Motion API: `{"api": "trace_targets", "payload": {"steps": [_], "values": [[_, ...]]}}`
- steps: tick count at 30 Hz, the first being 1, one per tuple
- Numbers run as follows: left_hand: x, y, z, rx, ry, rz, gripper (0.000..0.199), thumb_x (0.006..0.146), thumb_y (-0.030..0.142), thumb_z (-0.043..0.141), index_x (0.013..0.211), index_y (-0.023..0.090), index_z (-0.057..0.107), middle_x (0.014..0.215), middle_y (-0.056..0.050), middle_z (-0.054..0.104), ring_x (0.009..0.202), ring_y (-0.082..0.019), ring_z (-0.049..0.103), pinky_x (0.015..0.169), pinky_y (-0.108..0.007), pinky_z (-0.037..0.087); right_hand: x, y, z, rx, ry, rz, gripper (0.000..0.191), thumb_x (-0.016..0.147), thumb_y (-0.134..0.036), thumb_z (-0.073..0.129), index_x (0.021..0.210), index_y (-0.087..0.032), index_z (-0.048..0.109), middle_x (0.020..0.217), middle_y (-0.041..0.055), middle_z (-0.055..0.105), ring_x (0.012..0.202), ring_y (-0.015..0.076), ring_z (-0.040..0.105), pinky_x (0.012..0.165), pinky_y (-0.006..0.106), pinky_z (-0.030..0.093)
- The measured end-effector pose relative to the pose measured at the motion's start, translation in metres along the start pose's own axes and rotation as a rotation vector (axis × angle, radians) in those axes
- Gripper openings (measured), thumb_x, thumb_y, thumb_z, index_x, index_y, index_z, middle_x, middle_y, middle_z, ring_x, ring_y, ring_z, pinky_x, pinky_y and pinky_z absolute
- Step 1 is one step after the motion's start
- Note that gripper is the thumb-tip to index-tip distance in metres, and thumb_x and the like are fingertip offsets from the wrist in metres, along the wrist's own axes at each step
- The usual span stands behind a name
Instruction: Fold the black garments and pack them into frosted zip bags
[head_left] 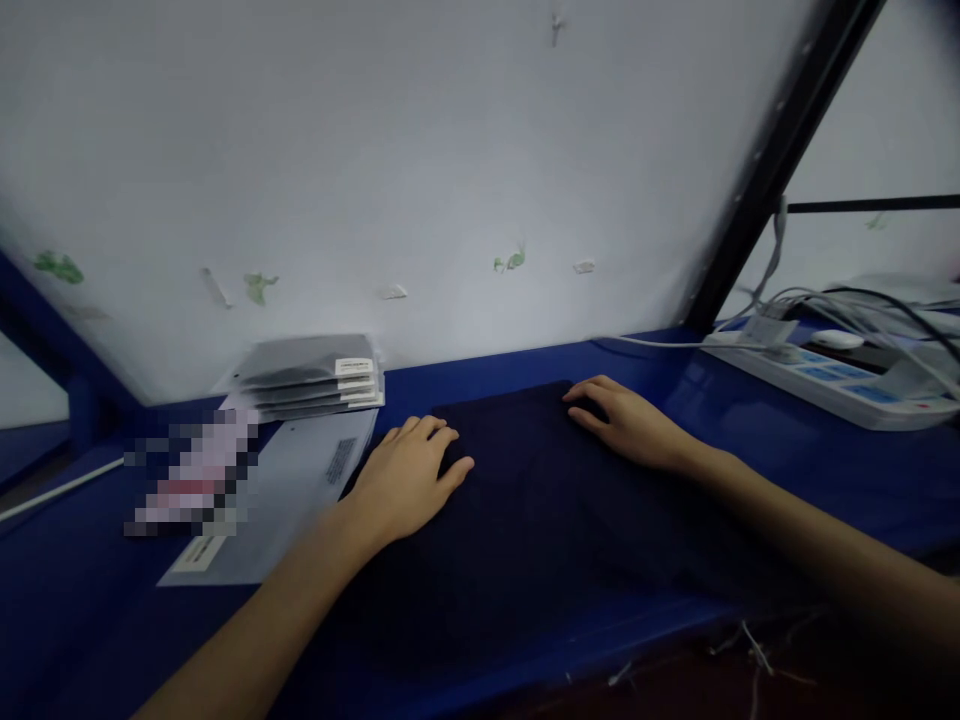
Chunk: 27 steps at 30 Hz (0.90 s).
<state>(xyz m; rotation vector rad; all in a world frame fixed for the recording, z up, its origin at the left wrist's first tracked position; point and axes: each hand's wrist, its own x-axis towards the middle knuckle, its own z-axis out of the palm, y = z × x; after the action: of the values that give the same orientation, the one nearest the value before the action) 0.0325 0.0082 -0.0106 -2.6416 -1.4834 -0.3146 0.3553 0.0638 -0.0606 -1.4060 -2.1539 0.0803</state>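
Note:
A dark navy piece of cloth [517, 510], perhaps a folded garment, is spread over the blue table in front of me. My left hand [411, 470] rests on its left side, fingers stretched forward and thumb apart. At the far right corner of the cloth is my right hand [619, 420], its fingers lightly bent and its thumb held away from them. Both palms face down, and neither hand grips anything visible. Beside my left hand lies a flat, frosted plastic bag [300, 470] with printed text and a label.
Behind the bag sits a stack of labelled plastic bags [307, 365]. A pixelated item [199, 470] covers part of the flat bag. On the right, a white power strip [832, 380] has tangled cables [825, 300]. A white wall panel [450, 180] rises behind the table [705, 385].

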Motion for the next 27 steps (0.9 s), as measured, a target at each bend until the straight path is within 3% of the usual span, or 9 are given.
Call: {"api": "trace_targets", "payload": {"steps": [3,6,10,14,17,20,24,27], "values": [[0.016,-0.005,-0.003,0.100,0.009,0.027,0.033,0.099,0.030,0.039,0.116,0.017,0.063,0.113,-0.008,0.066,0.107,-0.026,0.057,0.095,-0.043,0.045,0.013,0.006,0.000,-0.028,0.031,0.048,0.036,0.095,-0.037,0.040,0.119,-0.019,0.060,0.116,0.0137,0.059,0.106,0.0260,0.062,0.101,0.043,0.046],[0.038,-0.017,-0.003,0.170,0.004,-0.057,0.031,0.097,0.028,0.041,0.113,0.015,0.063,0.113,-0.012,0.065,0.109,-0.029,0.056,0.094,-0.044,0.044,0.032,0.014,0.002,-0.120,-0.003,0.048,0.040,0.095,-0.029,0.037,0.126,-0.015,0.058,0.116,0.0163,0.058,0.107,0.0264,0.061,0.102,0.042,0.045],[0.061,-0.035,0.001,0.149,-0.022,-0.124,0.022,0.091,0.032,0.053,0.102,0.016,0.065,0.107,-0.012,0.068,0.101,-0.029,0.062,0.085,-0.039,0.048,0.053,0.018,0.001,-0.223,-0.121,0.010,0.030,0.089,-0.027,0.048,0.110,-0.016,0.067,0.109,0.0154,0.061,0.102,0.0278,0.061,0.094,0.041,0.049],[0.070,-0.043,-0.001,0.098,0.060,-0.187,0.014,0.089,0.028,0.054,0.099,0.019,0.061,0.102,-0.010,0.069,0.096,-0.028,0.065,0.078,-0.037,0.049,0.060,0.007,-0.010,-0.274,-0.031,0.067,0.024,0.087,-0.030,0.050,0.101,-0.020,0.066,0.106,0.0121,0.062,0.093,0.0262,0.063,0.083,0.041,0.052],[0.067,-0.041,-0.009,0.043,0.116,-0.188,0.013,0.090,0.027,0.050,0.098,0.019,0.056,0.099,-0.011,0.069,0.093,-0.029,0.065,0.075,-0.039,0.049,0.053,-0.005,-0.022,-0.276,0.100,0.049,0.024,0.088,-0.032,0.046,0.099,-0.021,0.064,0.106,0.0121,0.061,0.093,0.0276,0.063,0.080,0.043,0.053],[0.054,-0.036,-0.018,-0.024,0.127,-0.138,0.014,0.087,0.021,0.049,0.100,0.020,0.052,0.094,-0.009,0.069,0.088,-0.025,0.066,0.076,-0.036,0.049,0.035,-0.015,-0.035,-0.255,0.151,-0.041,0.019,0.086,-0.030,0.047,0.095,-0.022,0.062,0.102,0.0108,0.062,0.094,0.0275,0.063,0.082,0.044,0.053],[0.023,-0.024,-0.028,-0.170,0.068,0.013,0.023,0.084,0.018,0.049,0.107,0.022,0.049,0.103,-0.005,0.069,0.094,-0.020,0.066,0.084,-0.032,0.049,-0.001,-0.022,-0.047,-0.217,0.077,-0.185,0.009,0.080,-0.024,0.053,0.088,-0.023,0.057,0.105,0.0105,0.064,0.104,0.0295,0.061,0.090,0.047,0.050],[-0.001,-0.012,-0.030,-0.180,0.016,0.072,0.023,0.088,0.027,0.050,0.110,0.023,0.054,0.112,-0.006,0.066,0.104,-0.022,0.062,0.092,-0.038,0.048,-0.027,-0.023,-0.049,-0.159,0.021,-0.232,0.018,0.077,-0.020,0.055,0.094,-0.023,0.057,0.117,0.0114,0.062,0.111,0.0297,0.058,0.096,0.048,0.048]]}}
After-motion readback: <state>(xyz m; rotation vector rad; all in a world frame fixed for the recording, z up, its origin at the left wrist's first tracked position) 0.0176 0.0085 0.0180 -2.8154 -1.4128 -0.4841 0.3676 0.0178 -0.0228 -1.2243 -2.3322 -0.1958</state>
